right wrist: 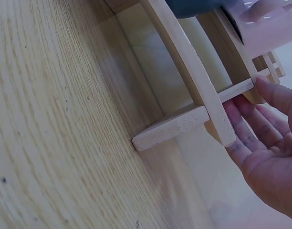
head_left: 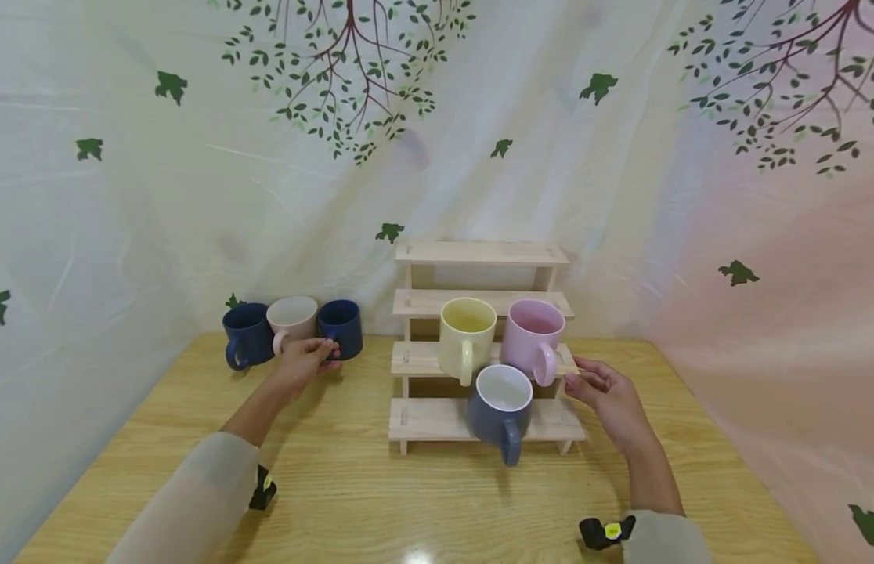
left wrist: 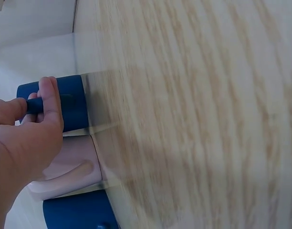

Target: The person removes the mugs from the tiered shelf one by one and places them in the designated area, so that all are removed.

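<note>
At the table's back left, my left hand [head_left: 301, 366] pinches the handle of a dark blue mug [head_left: 345, 333]. The left wrist view shows that mug's handle [left wrist: 35, 105] between thumb and fingers. Beside it stand a pale pink mug [head_left: 294, 313] and another dark blue mug [head_left: 247, 335]. My right hand [head_left: 609, 399] grips the right end of a stepped wooden rack [head_left: 416, 356], thumb on a board's edge and fingers underneath. On that tier sit a yellow mug [head_left: 465, 345] and a pink-purple mug [head_left: 529, 345]; a grey-blue mug [head_left: 495, 419] is on the lowest tier.
The rack's two upper tiers, including the top board [head_left: 479, 252], hold no mugs. A wood-grain table [head_left: 338, 486] lies under everything. Behind hangs a pale curtain [head_left: 303, 211] with printed leaves and branches, close to the rack and the left-hand mugs.
</note>
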{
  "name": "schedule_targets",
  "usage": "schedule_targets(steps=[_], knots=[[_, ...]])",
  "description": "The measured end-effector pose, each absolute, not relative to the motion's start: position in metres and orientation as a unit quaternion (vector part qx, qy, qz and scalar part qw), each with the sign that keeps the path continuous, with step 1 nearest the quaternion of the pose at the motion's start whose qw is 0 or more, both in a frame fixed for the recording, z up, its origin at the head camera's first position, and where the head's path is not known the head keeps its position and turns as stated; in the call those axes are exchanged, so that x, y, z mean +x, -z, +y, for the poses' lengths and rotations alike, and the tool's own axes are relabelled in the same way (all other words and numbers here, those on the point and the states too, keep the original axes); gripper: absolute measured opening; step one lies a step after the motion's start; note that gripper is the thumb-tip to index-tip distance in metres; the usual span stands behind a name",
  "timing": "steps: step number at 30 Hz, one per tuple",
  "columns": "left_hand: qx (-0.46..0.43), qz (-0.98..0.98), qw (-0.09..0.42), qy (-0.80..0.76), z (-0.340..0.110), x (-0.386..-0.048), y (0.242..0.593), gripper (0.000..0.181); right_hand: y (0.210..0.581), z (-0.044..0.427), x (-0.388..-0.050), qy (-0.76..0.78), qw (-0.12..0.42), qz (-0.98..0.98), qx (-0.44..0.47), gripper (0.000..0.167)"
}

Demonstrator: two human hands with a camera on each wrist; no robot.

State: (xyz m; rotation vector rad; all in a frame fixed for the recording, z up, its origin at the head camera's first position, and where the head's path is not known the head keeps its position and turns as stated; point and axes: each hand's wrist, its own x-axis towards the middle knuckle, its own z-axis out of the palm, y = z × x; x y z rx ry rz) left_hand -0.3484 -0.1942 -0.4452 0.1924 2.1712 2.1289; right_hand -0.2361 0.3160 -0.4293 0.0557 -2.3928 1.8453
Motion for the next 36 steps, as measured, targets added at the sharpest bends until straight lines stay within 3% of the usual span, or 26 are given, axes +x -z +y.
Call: schedule_targets(steps=[13,30,36], knots=[[-0.026,0.782,-0.037,-0.622,-0.181,-0.331,0.406,0.041,0.430,0.317,-0.238,-0.607,0.060,-0.792,0.021,0.061],[0.085,0.812,-0.031,-0.577,-0.099,-0.281,0.366,0.028,0.428,0.316,-0.235,-0.614,0.057,-0.787,0.020,0.059],[0.122,0.800,0.007,-0.588,-0.071,-0.260,0.360,0.026,0.430,0.318,-0.237,-0.608,0.057,-0.792,0.020,0.060]])
